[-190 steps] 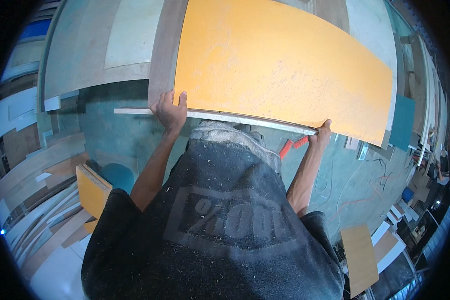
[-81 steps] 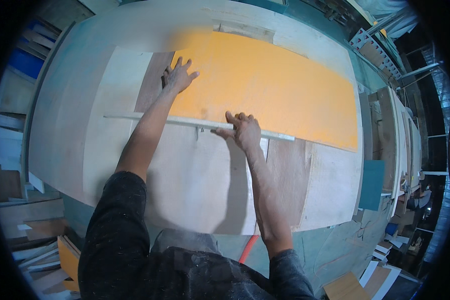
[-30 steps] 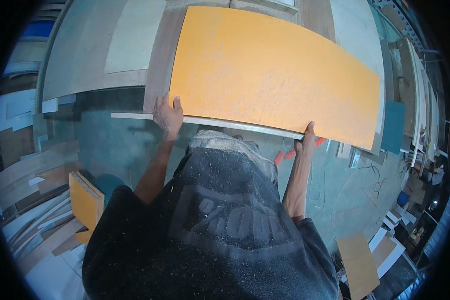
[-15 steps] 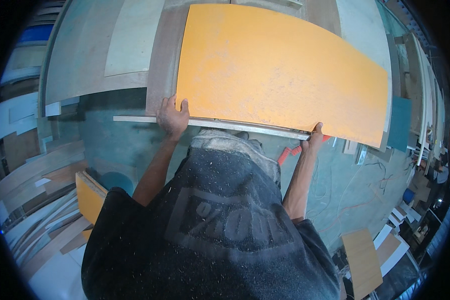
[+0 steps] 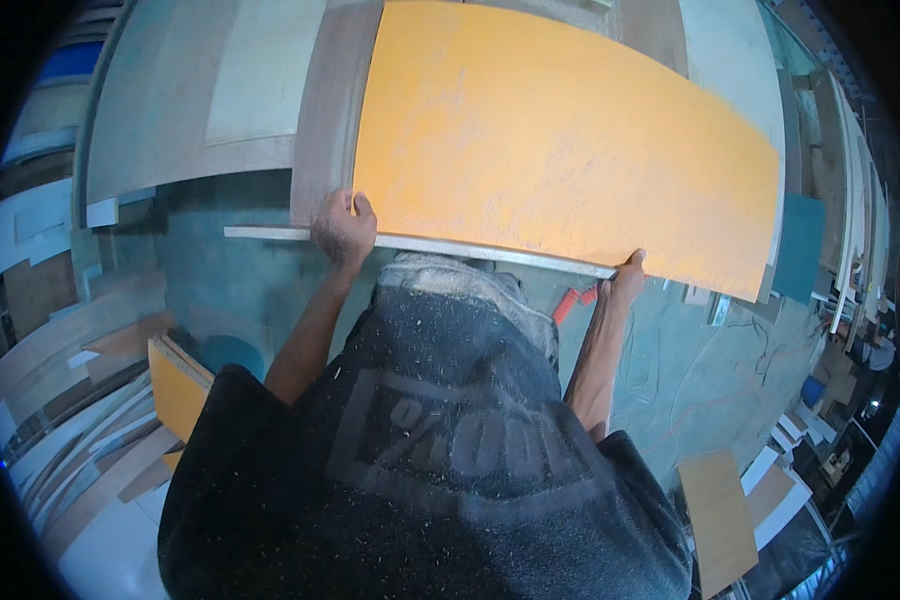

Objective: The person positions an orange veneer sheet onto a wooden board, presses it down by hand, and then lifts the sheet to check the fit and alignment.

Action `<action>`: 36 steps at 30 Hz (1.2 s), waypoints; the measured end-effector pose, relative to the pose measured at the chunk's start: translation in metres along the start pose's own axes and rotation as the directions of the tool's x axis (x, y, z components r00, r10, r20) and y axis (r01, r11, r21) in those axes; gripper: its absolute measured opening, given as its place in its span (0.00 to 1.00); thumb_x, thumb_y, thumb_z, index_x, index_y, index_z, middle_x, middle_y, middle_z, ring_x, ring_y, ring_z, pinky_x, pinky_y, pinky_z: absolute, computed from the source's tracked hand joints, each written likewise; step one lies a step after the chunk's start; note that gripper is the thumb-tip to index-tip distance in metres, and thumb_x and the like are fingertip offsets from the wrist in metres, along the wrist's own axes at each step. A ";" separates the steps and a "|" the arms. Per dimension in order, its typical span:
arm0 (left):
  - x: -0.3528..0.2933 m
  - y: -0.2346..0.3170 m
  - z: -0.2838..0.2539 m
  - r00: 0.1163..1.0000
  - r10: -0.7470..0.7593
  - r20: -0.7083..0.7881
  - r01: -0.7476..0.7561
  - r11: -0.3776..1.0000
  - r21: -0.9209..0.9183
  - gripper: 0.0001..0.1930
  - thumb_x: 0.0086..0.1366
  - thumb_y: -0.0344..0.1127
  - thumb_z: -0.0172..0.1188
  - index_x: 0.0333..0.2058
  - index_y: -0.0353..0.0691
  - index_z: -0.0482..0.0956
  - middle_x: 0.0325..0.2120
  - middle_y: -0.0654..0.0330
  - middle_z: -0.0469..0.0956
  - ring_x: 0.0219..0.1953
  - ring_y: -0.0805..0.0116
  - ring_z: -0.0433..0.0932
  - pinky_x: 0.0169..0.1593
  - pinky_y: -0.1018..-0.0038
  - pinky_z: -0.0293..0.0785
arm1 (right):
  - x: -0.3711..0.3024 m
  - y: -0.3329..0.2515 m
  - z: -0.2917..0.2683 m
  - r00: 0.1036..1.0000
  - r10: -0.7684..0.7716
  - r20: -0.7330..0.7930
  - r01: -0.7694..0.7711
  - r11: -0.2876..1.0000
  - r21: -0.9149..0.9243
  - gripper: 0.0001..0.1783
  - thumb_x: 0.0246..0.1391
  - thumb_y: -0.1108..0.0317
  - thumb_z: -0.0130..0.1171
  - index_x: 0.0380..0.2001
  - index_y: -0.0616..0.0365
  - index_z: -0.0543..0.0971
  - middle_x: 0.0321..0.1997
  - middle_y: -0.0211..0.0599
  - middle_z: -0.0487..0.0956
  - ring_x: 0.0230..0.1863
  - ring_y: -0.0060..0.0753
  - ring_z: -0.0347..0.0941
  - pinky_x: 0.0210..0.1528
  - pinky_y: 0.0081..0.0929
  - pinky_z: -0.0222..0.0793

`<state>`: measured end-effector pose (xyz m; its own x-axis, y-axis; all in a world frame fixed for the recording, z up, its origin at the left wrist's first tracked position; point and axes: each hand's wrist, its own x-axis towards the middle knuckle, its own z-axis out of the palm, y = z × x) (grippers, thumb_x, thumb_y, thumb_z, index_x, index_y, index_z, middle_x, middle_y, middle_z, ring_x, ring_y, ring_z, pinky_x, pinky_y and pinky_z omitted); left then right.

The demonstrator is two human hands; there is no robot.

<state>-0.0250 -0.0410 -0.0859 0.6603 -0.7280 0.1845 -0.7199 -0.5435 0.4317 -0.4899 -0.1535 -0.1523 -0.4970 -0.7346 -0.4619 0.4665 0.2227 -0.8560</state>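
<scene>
The left grip [image 5: 344,230] is clasping the pale strip [image 5: 470,250] beside the near left corner of the yellow panel [image 5: 570,150], while the right grip [image 5: 623,281] is grasping the strip's right end, its thumb resting at the panel's near edge. The panel is lying over the counter [image 5: 165,110], with the strip running along its near side. Beyond, a red coiled hose [image 5: 567,304] is showing against the greenish floor [image 5: 695,365], and a tan board [image 5: 718,525] is standing lower right.

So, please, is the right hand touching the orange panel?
Touching: the head view shows the thumb of the right hand laid over the near edge of the orange panel.
</scene>
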 end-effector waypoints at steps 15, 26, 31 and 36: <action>0.124 0.089 0.011 0.896 0.150 0.417 -0.195 0.978 0.069 0.45 0.62 0.61 0.68 0.74 0.59 0.60 0.71 0.41 0.56 0.64 0.38 0.66 0.65 0.46 0.67 | -0.164 -0.047 0.093 0.457 -0.163 0.874 0.885 -0.011 -0.465 0.47 0.46 0.40 0.75 0.64 0.54 0.73 0.62 0.44 0.75 0.61 0.50 0.71 0.64 0.54 0.63; 0.146 0.112 0.041 0.858 0.006 0.513 -0.132 0.969 0.210 0.42 0.60 0.57 0.72 0.72 0.69 0.65 0.75 0.49 0.48 0.64 0.33 0.62 0.63 0.39 0.66 | -0.133 -0.013 0.124 0.293 0.178 0.939 0.956 -0.080 -0.283 0.51 0.42 0.33 0.68 0.69 0.42 0.72 0.47 0.29 0.78 0.45 0.35 0.75 0.45 0.35 0.71; 0.193 0.123 0.063 0.873 0.043 0.485 -0.150 0.971 0.184 0.41 0.60 0.57 0.72 0.71 0.68 0.67 0.75 0.49 0.50 0.65 0.30 0.60 0.64 0.37 0.64 | -0.097 -0.016 0.168 0.285 0.179 0.942 0.957 -0.113 -0.268 0.51 0.40 0.34 0.70 0.68 0.42 0.74 0.40 0.28 0.77 0.41 0.35 0.74 0.41 0.35 0.72; 0.246 0.142 0.078 0.870 0.081 0.487 -0.199 0.960 0.196 0.41 0.60 0.59 0.71 0.71 0.66 0.67 0.74 0.47 0.53 0.69 0.28 0.57 0.68 0.39 0.63 | -0.067 -0.014 0.215 0.287 0.138 0.948 0.956 -0.108 -0.273 0.49 0.39 0.35 0.72 0.66 0.43 0.76 0.38 0.29 0.78 0.41 0.36 0.76 0.41 0.35 0.74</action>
<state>0.0187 -0.3294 -0.0481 0.4117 -0.8806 -0.2345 -0.8646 -0.4588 0.2048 -0.3065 -0.2454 -0.0596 0.6155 -0.7876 -0.0303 -0.7253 -0.5510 -0.4128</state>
